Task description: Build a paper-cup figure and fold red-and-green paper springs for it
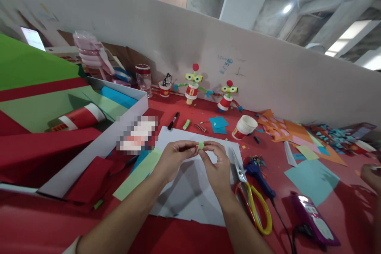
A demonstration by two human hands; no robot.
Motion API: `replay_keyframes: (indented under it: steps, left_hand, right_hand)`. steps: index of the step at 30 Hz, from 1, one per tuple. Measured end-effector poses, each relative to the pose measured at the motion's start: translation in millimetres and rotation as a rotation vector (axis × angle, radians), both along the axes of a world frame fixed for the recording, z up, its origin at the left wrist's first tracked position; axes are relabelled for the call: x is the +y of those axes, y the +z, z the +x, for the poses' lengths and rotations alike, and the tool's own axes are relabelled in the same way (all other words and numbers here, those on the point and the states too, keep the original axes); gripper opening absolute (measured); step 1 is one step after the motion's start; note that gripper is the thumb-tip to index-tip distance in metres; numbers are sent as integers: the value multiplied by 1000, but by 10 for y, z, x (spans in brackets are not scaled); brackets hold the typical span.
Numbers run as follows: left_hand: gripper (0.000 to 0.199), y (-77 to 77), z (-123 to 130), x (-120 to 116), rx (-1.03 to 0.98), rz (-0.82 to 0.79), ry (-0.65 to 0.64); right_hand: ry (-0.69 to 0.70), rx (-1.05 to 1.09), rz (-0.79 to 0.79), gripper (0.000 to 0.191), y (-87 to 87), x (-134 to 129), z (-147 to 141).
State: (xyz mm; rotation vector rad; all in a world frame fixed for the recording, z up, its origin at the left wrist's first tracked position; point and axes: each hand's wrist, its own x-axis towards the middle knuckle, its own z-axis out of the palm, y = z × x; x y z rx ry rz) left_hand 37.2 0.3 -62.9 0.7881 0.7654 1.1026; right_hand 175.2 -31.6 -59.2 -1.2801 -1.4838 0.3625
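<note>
Above a white sheet [190,190], my left hand [172,160] and my right hand [216,162] meet fingertip to fingertip. Both pinch a small folded paper strip [201,145], light green with a bit of red at its left side. Beyond the hands lie a green pleated paper piece [186,124], a reddish pleated paper spring [201,127] and a black marker [173,121]. Yellow-and-red-handled scissors [239,166] rest beside my right hand with their blades pointing away. Fingers partly cover the strip, so its full shape is hidden.
Two paper-cup robot figures [192,91] stand by the wall. Stacked paper cups [244,127], a blue glue gun [262,180] and a purple device [314,218] with cords are at right. A white-walled box [119,127] stands left. Another person's hand [371,176] shows at the right edge.
</note>
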Motion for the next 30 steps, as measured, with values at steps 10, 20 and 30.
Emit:
replay_keyframes:
  steps: [10,20,30]
  left_hand:
    - [20,60,14,-19,61,22,27]
    - [24,43,1,-12,102,108,9]
    - [26,35,27,-41,99,148,63]
  right_hand:
    - [18,87,-63,8,-1,10,-6]
    - [149,602,-304,14,-44,38,-10]
    - [197,886,-323,14,-61,33,-79]
